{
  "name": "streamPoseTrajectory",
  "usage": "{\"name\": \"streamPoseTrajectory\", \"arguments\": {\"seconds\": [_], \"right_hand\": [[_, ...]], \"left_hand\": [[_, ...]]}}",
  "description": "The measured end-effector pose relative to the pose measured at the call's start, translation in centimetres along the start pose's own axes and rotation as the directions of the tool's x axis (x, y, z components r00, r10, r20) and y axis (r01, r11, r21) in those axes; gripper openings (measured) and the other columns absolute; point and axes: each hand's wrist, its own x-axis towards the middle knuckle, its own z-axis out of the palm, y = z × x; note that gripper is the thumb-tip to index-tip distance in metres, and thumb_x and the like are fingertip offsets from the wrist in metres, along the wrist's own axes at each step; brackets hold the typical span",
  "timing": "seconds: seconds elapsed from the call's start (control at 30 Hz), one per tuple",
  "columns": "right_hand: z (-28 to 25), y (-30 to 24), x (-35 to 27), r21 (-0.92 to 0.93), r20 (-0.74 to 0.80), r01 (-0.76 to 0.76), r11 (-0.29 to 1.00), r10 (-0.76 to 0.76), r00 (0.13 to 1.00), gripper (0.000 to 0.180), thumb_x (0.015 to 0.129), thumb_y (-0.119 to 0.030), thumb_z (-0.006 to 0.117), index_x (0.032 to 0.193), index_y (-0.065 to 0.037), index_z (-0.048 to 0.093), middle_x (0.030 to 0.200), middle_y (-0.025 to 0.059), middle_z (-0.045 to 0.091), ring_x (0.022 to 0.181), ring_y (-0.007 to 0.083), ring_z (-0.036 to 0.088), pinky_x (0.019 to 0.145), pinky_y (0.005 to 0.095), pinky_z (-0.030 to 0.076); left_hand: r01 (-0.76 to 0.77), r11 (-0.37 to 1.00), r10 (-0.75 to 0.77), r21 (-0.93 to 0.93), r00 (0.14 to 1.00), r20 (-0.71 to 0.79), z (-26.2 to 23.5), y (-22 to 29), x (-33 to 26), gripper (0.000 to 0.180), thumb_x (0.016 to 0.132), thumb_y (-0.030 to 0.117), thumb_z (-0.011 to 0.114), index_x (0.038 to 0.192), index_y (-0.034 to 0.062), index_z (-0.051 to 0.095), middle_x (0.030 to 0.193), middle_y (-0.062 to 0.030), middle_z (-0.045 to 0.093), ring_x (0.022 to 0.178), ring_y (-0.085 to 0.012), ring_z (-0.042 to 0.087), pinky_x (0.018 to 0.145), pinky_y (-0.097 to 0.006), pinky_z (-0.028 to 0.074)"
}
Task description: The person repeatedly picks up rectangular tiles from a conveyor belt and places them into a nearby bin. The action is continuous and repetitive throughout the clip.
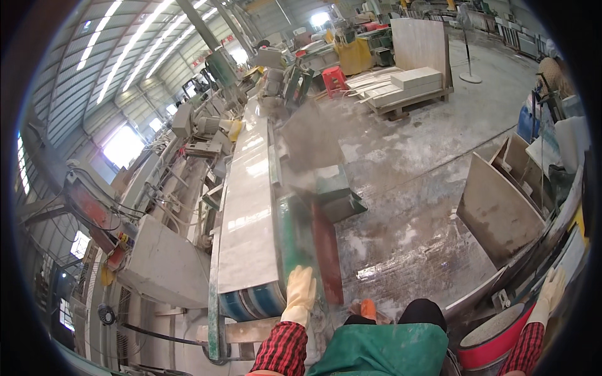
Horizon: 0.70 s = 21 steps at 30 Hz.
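Note:
My left hand (300, 293), in a pale yellow rubber glove and a red-and-black checked sleeve, lies at the green side rail (295, 232) of a long conveyor. Its fingers are stretched out, and nothing shows in them. Beside it, a long pale stone slab (249, 216) lies on the conveyor; the blue-and-white belt end (254, 302) curves down below the slab's near edge. Far to the right, my right hand (552, 289), gloved alike, reaches out with fingers extended, close to the long edges of leaning sheets (567, 257). Whether it touches them I cannot tell.
A round-ended red-sided thing with a speckled top (492, 332) sits below my right hand. Brown panels (501, 203) stand at right. Farther off are a pallet of pale blocks (414, 80), a red stool (334, 80) and machines along the conveyor. The floor (401, 244) looks wet.

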Motion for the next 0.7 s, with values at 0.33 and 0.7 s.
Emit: {"name": "streamPoseTrajectory", "arguments": {"seconds": [0.33, 0.7], "right_hand": [[-4.8, -2.3, -2.1, -0.052, 0.086, -0.022, 0.998, 0.027, 0.996, 0.058, 0.108, -0.048, 0.04, 0.153, -0.012, 0.046, 0.157, 0.0141, 0.046, 0.145, 0.0305, 0.042, 0.118, 0.0442, 0.034], [-3.2, -1.2, -3.2, 0.052, -0.043, 0.039, 0.998, -0.037, 0.998, 0.053, 0.108, -0.04, 0.044, 0.147, -0.005, 0.051, 0.15, 0.0199, 0.052, 0.141, 0.0355, 0.045, 0.118, 0.0446, 0.034]], "left_hand": [[-0.01, 0.999, 0.008, -0.034, 0.999, -0.051, -0.5, 0.7, -0.1, 0.036, 0.084, 0.012, 0.069, 0.119, 0.003, 0.064, 0.117, -0.0264, 0.068, 0.122, -0.0475, 0.057, 0.108, -0.054, 0.043], [-0.006, 1.0, 0.006, -0.018, 1.0, -0.013, 0.8, -0.3, -0.4, 0.039, 0.088, 0.013, 0.069, 0.125, 0.0023, 0.063, 0.124, -0.0248, 0.067, 0.131, -0.0424, 0.055, 0.115, -0.051, 0.038]]}}
